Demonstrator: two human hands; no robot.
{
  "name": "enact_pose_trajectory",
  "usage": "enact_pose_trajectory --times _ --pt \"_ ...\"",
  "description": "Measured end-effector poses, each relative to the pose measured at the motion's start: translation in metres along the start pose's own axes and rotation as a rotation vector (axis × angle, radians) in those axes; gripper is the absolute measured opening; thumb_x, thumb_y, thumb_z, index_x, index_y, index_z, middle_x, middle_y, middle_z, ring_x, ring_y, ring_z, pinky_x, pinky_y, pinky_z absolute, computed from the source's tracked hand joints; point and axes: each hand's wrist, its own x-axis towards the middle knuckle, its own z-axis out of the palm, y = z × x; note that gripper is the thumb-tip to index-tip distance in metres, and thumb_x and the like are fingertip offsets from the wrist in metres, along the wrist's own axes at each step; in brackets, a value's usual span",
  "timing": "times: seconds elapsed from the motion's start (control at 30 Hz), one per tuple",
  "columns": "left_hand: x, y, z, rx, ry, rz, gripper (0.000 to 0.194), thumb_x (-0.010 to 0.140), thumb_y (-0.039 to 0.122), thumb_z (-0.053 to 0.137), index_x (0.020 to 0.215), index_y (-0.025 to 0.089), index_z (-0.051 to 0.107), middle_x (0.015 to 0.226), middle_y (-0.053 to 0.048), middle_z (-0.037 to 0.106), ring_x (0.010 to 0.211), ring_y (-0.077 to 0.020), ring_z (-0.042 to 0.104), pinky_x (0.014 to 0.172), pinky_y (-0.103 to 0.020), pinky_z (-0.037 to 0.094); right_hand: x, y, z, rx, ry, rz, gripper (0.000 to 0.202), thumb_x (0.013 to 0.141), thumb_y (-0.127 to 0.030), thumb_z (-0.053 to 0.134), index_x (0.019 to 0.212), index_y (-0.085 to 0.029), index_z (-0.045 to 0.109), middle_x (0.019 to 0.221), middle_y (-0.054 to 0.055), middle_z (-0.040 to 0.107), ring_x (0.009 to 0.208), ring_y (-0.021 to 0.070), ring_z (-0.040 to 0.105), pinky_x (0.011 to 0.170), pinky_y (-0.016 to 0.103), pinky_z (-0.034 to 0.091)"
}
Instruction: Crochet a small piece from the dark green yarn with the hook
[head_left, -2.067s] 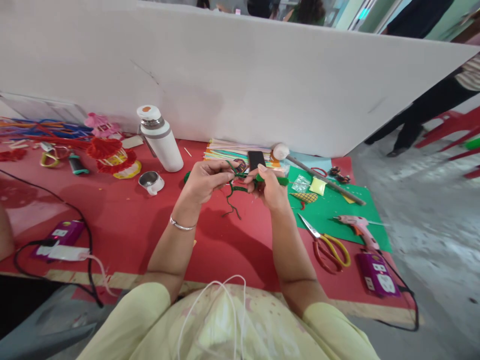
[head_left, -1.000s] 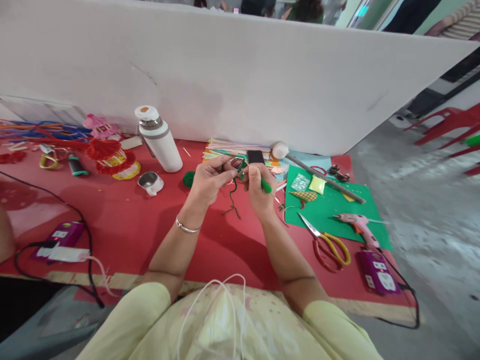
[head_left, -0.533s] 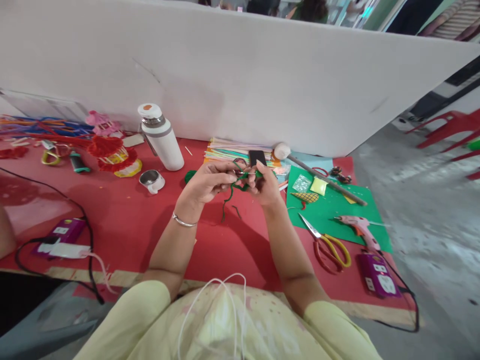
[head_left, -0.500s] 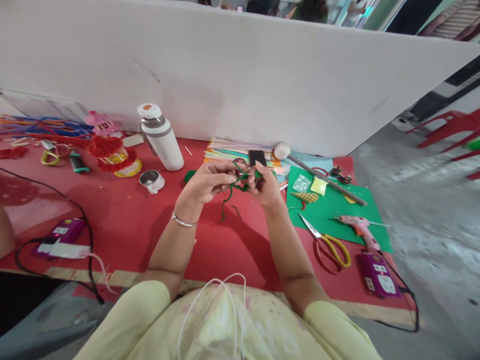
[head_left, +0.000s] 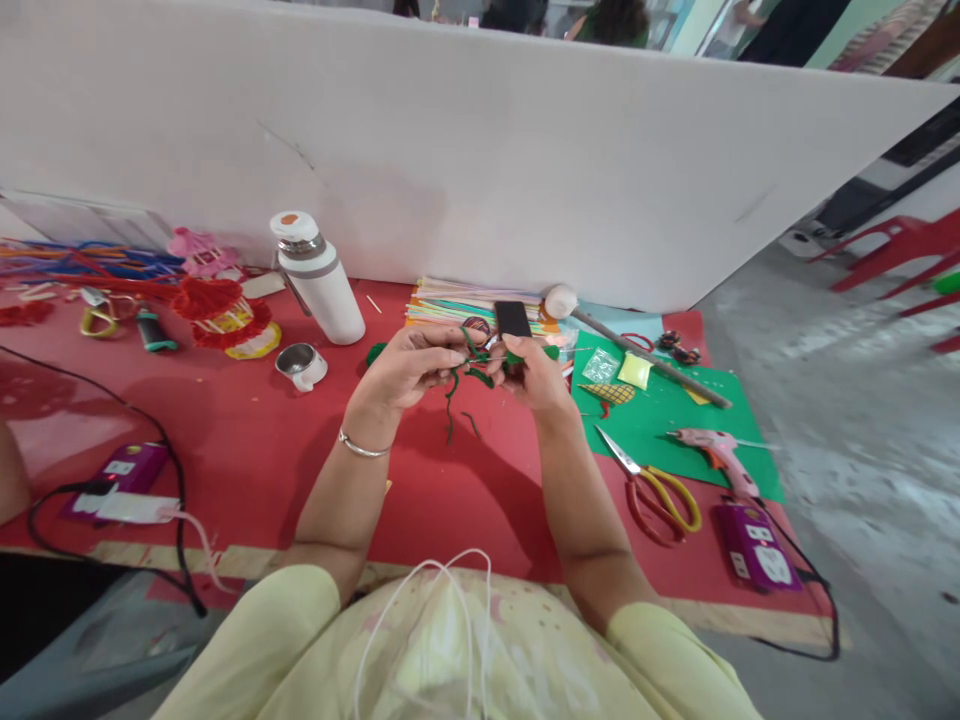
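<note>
Above the middle of the red table, my two hands work close together on green yarn. My left hand (head_left: 409, 365) is closed, pinching the green yarn (head_left: 452, 385) between thumb and fingers, with a strand raised at the index finger. A loose tail dangles below it towards the table. My right hand (head_left: 536, 372) is closed around a thin metal crochet hook (head_left: 480, 361), whose shaft reaches across to the yarn at the left fingertips. Its tip is too small to make out. More green yarn (head_left: 376, 352) lies behind my left wrist.
Scissors (head_left: 651, 487), a pink glue gun (head_left: 716, 455) and a purple power strip (head_left: 756, 545) lie on the right. A white thermos (head_left: 322, 285) and a metal cup (head_left: 301, 366) stand left. Behind my hands are a phone (head_left: 513, 319) and pipe cleaners (head_left: 442, 300).
My right hand has shifted slightly right and turned, showing more green beside its thumb. The yarn strand at my left index finger has changed shape. Both hands keep their hold.
</note>
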Motion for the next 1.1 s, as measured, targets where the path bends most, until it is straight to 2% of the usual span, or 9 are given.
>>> enact_pose_trajectory --times 0.2,0.5,0.63,0.8,1.1 --pt "-0.002 0.005 0.003 -0.011 -0.005 0.008 0.036 0.066 0.021 0.085 0.101 0.015 0.087 0.069 0.000 0.064 0.052 -0.0047 0.044 0.045 -0.019 0.031 -0.004 0.000 0.001 -0.048 0.020 -0.079 0.039 0.084 -0.055 0.072 0.069 -0.019 0.073 0.067 0.002 0.073 0.052 0.0111 0.061 0.044 0.021 0.040" --pt "-0.003 0.004 0.001 0.012 0.030 0.048 0.026 0.066 0.022 0.087 0.092 0.015 0.086 0.071 0.000 0.064 0.053 -0.0053 0.046 0.046 -0.020 0.032 -0.012 -0.002 0.006 -0.291 0.087 -0.254 0.052 0.093 -0.066 0.063 0.071 -0.020 0.077 0.060 0.001 0.068 0.052 0.0118 0.056 0.048 0.025 0.040" --pt "-0.002 0.003 0.000 0.012 0.041 0.065 0.031 0.067 0.022 0.086 0.097 0.014 0.086 0.073 -0.001 0.065 0.056 -0.0063 0.049 0.047 -0.019 0.033 -0.019 -0.006 0.011 -0.405 0.092 -0.367 0.057 0.097 -0.067 0.057 0.072 -0.021 0.077 0.060 0.001 0.066 0.053 0.0123 0.055 0.050 0.027 0.041" --pt "-0.002 0.003 0.000 0.010 0.034 0.096 0.035 0.070 0.021 0.084 0.104 0.014 0.086 0.072 -0.001 0.064 0.054 -0.0054 0.045 0.046 -0.020 0.027 -0.027 -0.015 0.021 -0.550 0.101 -0.527 0.060 0.103 -0.065 0.049 0.069 -0.022 0.073 0.062 0.001 0.063 0.058 0.0140 0.054 0.059 0.031 0.042" --pt "-0.002 0.003 -0.001 -0.045 0.032 0.099 0.035 0.069 0.020 0.084 0.103 0.014 0.086 0.069 -0.001 0.064 0.053 -0.0054 0.046 0.045 -0.020 0.028 -0.031 -0.012 0.029 -0.676 0.143 -0.718 0.060 0.108 -0.060 0.042 0.064 -0.024 0.061 0.064 0.002 0.059 0.061 0.0153 0.055 0.064 0.035 0.043"
